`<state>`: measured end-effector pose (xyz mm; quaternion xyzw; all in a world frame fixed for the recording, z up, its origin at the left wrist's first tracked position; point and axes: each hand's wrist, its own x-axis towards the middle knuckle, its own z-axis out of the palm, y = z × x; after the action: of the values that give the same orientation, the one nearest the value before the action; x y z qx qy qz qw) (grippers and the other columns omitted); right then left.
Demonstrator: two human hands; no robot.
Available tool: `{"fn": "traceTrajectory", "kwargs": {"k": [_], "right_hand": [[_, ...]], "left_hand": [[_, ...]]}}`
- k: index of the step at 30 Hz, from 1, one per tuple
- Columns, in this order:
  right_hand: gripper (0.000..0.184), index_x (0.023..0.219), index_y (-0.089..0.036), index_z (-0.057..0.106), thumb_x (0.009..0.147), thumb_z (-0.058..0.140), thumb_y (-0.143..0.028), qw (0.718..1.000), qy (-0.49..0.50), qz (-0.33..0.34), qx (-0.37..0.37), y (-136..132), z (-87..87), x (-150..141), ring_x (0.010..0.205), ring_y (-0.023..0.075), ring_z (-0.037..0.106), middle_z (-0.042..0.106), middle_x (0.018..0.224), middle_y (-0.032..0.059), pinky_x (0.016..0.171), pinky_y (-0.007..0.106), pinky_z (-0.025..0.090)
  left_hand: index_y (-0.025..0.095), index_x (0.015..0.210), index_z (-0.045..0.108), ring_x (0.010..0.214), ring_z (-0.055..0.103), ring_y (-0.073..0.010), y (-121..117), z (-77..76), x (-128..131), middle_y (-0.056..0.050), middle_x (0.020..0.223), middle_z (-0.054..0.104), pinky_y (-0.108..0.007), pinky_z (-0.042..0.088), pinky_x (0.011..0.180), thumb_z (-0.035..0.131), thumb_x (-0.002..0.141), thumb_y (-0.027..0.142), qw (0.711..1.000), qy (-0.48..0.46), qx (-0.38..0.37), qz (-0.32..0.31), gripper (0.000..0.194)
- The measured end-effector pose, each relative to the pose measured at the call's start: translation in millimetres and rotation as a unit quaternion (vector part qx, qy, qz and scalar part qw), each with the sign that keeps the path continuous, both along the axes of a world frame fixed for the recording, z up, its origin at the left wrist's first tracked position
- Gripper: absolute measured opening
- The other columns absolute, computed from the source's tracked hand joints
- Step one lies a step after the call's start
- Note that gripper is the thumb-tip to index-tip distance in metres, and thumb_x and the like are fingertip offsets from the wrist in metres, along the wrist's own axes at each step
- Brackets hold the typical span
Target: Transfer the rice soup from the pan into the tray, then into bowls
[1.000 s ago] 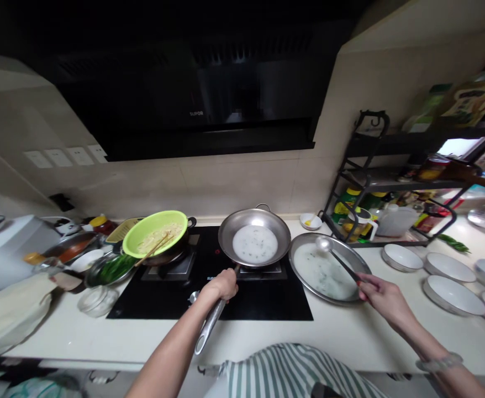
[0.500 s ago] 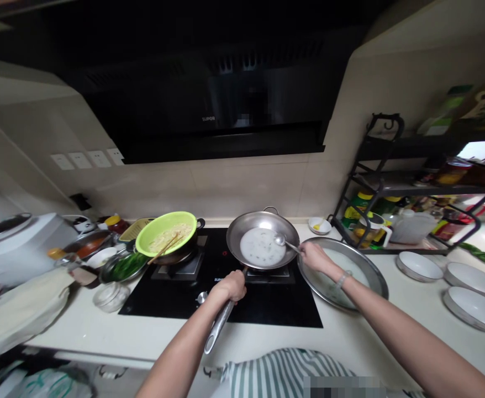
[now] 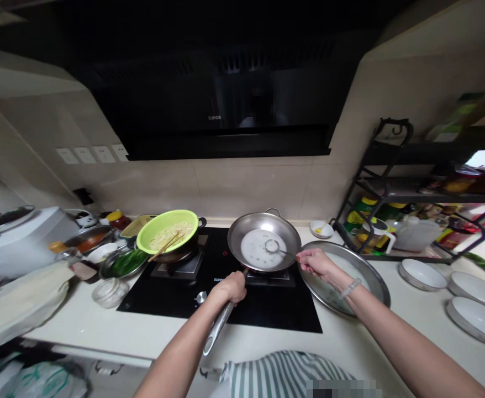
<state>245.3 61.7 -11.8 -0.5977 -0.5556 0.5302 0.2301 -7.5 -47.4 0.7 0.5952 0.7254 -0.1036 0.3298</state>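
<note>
A steel wok (image 3: 240, 229) sits on the right burner, holding white milky liquid (image 3: 251, 251) with small dark bits in it. My left hand (image 3: 232, 288) is wrapped around the wok's long handle, whose end points toward me. In my right hand (image 3: 316, 262) is the handle of a metal ladle (image 3: 272, 246). The ladle's bowl is in the liquid, its rim showing and whitish liquid inside it. Below my right hand stands a wide steel basin (image 3: 380, 276) with more pale liquid, partly hidden by that hand and forearm.
On the left burner, a green basin (image 3: 143, 236) of noodle-like strips and chopsticks rests over a dark pot. A glass jar (image 3: 109, 293) and bowls of greens and sauce stand left. White bowls (image 3: 421, 275) and a black rack (image 3: 385, 190) are right. The range hood (image 3: 226, 132) hangs above.
My right hand has turned over a little, and the ladle's bowl has moved left and down into the milky liquid. My left hand stays on the wok handle. The view has shifted slightly.
</note>
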Motion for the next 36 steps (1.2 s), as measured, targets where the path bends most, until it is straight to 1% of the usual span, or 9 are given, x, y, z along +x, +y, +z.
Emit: {"fn": "traceTrajectory", "kwargs": {"k": [5,11,19,23,26,30,32,33,36], "right_hand": [[0.015,0.091,-0.018,0.068,0.076,0.063,-0.017,1.0,-0.011,-0.013,-0.012,-9.4,4.4,5.7,0.038,0.0089,0.043,0.055,0.049,-0.0029,0.036,0.018,0.025],[0.016,0.091,-0.015,0.067,0.077,0.062,-0.019,1.0,-0.01,-0.012,-0.017,-15.2,3.9,12.1,0.039,0.0081,0.042,0.054,0.049,-0.0035,0.037,0.017,0.024],[0.019,0.089,-0.016,0.064,0.072,0.058,-0.015,0.998,0.049,-0.009,-0.049,-25.5,8.8,22.2,0.039,0.0062,0.037,0.053,0.051,-0.0045,0.039,0.017,0.019],[0.025,0.091,-0.017,0.066,0.067,0.059,-0.017,0.995,0.077,-0.013,-0.061,-32.5,14.7,33.5,0.04,0.0065,0.035,0.053,0.052,-0.0045,0.039,0.018,0.017],[0.031,0.095,-0.016,0.068,0.065,0.062,-0.021,0.993,0.097,-0.033,-0.064,-38.1,20.4,51.8,0.041,0.0066,0.034,0.052,0.053,-0.0044,0.04,0.019,0.018],[0.04,0.1,-0.015,0.068,0.061,0.067,-0.025,0.987,0.128,-0.081,-0.055,-46.6,22.5,90.6,0.041,0.0062,0.032,0.052,0.054,-0.0036,0.04,0.019,0.016],[0.042,0.101,-0.016,0.068,0.06,0.068,-0.027,0.985,0.12,-0.105,-0.057,-50.7,17.3,112.8,0.04,0.0063,0.032,0.053,0.054,-0.0033,0.041,0.02,0.016],[0.043,0.102,-0.017,0.068,0.06,0.068,-0.027,0.985,0.117,-0.119,-0.044,-52.5,12.7,123.7,0.04,0.0064,0.032,0.054,0.055,-0.0035,0.041,0.02,0.017],[0.04,0.101,-0.018,0.069,0.064,0.065,-0.03,0.987,0.055,-0.149,-0.019,-56.7,-7.9,152.0,0.04,0.0093,0.038,0.058,0.056,-0.0005,0.042,0.022,0.023]], "left_hand": [[0.001,0.119,0.061,0.081,0.078,-0.0285,0.6,-5.4,-2.5,-0.024,0.104,0.076,-0.027,0.058,0.058,0.059,0.088,0.011,1.0,-0.001,0.003,0.002,0.033],[0.002,0.117,0.063,0.082,0.078,-0.0287,2.4,-9.4,-3.3,-0.023,0.1,0.077,-0.026,0.057,0.057,0.06,0.087,0.01,1.0,0.005,0.002,-0.001,0.031],[0.002,0.117,0.061,0.078,0.078,-0.027,3.3,-16.1,-6.4,-0.023,0.102,0.077,-0.026,0.056,0.056,0.058,0.089,0.014,1.0,0.005,0.006,-0.004,0.03],[0.003,0.116,0.061,0.079,0.078,-0.0261,2.2,-13.5,-6.6,-0.023,0.103,0.077,-0.025,0.055,0.056,0.058,0.09,0.014,1.0,0.006,0.007,-0.009,0.028],[0.002,0.116,0.061,0.079,0.078,-0.0264,1.1,-9.5,-5.6,-0.023,0.104,0.077,-0.026,0.055,0.056,0.057,0.091,0.015,1.0,0.007,0.008,-0.014,0.028],[0.002,0.118,0.061,0.081,0.078,-0.0264,0.8,-6.7,-4.2,-0.022,0.102,0.077,-0.027,0.056,0.06,0.058,0.09,0.014,1.0,0.014,0.009,-0.015,0.03],[0.003,0.118,0.061,0.082,0.078,-0.0265,1.0,-7.1,-4.1,-0.022,0.102,0.077,-0.027,0.057,0.062,0.058,0.089,0.014,1.0,0.016,0.01,-0.016,0.031],[0.003,0.117,0.062,0.082,0.078,-0.0264,1.0,-7.5,-4.3,-0.022,0.102,0.077,-0.027,0.057,0.062,0.058,0.089,0.015,1.0,0.016,0.01,-0.017,0.031],[0.003,0.117,0.062,0.083,0.078,-0.0258,1.1,-9.4,-5.4,-0.022,0.102,0.077,-0.025,0.056,0.063,0.057,0.091,0.015,1.0,0.016,0.013,-0.019,0.029]]}}
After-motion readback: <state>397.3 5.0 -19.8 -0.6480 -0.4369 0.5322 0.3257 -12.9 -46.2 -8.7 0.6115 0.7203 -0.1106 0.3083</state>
